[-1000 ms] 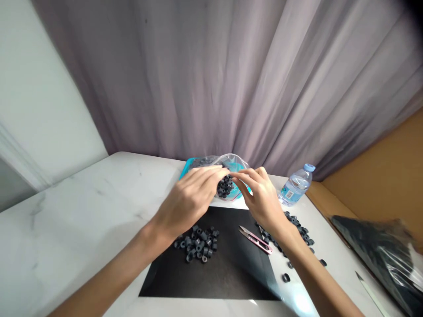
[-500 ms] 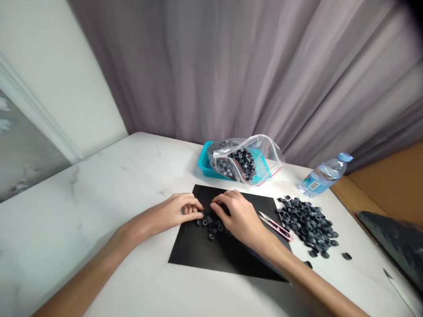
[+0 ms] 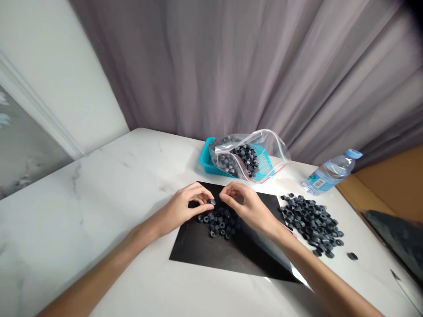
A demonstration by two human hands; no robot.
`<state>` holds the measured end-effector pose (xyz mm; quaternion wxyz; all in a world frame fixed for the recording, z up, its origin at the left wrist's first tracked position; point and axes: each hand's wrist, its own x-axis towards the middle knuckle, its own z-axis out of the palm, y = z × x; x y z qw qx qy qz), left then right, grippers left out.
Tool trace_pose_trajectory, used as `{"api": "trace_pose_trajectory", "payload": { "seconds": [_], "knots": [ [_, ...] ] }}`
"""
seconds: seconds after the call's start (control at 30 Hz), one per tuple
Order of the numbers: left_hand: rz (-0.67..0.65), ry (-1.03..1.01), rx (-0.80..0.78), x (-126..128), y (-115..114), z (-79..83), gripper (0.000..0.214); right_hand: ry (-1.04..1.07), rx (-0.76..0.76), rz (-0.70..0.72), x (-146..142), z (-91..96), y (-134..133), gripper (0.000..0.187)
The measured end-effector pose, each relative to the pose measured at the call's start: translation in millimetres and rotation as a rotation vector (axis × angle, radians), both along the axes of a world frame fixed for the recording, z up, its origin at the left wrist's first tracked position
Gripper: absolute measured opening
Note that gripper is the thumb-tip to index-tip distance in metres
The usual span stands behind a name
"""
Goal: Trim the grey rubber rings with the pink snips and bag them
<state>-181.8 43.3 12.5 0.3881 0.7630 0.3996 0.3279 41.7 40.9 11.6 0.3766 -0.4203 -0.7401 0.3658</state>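
Note:
My left hand (image 3: 185,207) pinches one small dark grey ring (image 3: 212,202) between thumb and fingertips, just above a black mat (image 3: 205,248). My right hand (image 3: 249,208) hovers opposite it, fingers curled with the tips pinched close to that ring; whether they hold anything is hidden. Below both hands a small heap of grey rings (image 3: 218,222) lies on the mat. Behind the mat a clear zip bag (image 3: 254,154) with more rings rests in a turquoise basket (image 3: 205,158).
A larger pile of dark rings (image 3: 310,220) lies on the white marble table (image 3: 99,207) right of the mat, with one stray ring (image 3: 352,256). A water bottle (image 3: 330,171) lies at the back right. A black bag (image 3: 399,237) sits at the right edge. Grey curtain behind.
Both hands left the zip bag and came down to the mat. Since half a second ago they rose off the small heap, the left now pinching one ring.

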Motion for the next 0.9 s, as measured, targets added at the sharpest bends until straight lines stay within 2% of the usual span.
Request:
{"api": "trace_pose_trajectory", "payload": {
  "seconds": [0.13, 0.37, 0.5, 0.63, 0.77, 0.83, 0.9],
  "knots": [
    [0.06, -0.112, 0.069, 9.5, -6.3, 0.0, 0.014, 0.192, -0.122, 0.035, 7.6, 4.3, -13.6, 0.023],
    [0.131, -0.095, 0.274, 16.8, -20.4, -0.2, 0.01, 0.43, -0.345, 0.047, 5.0, -1.3, -25.8, 0.03],
    [0.11, -0.089, 0.414, 16.6, -24.3, 0.8, 0.02, 0.495, -0.385, 0.035, -0.8, 1.2, -29.4, 0.024],
    [0.028, -0.067, 0.496, 15.6, -25.9, 4.2, 0.022, 0.542, -0.406, 0.022, -2.6, 2.6, -30.9, 0.024],
    [0.028, -0.101, 0.461, 16.4, -26.2, 5.6, 0.016, 0.522, -0.384, 0.001, -0.9, 2.1, -29.7, 0.024],
    [0.064, -0.139, 0.382, 17.7, -25.9, 5.8, 0.011, 0.516, -0.382, -0.015, -0.2, 2.9, -29.6, 0.025],
    [0.106, -0.197, 0.238, 19.3, -25.6, 6.9, 0.007, 0.513, -0.379, -0.034, 0.3, 4.9, -30.2, 0.025]
  ]
}}
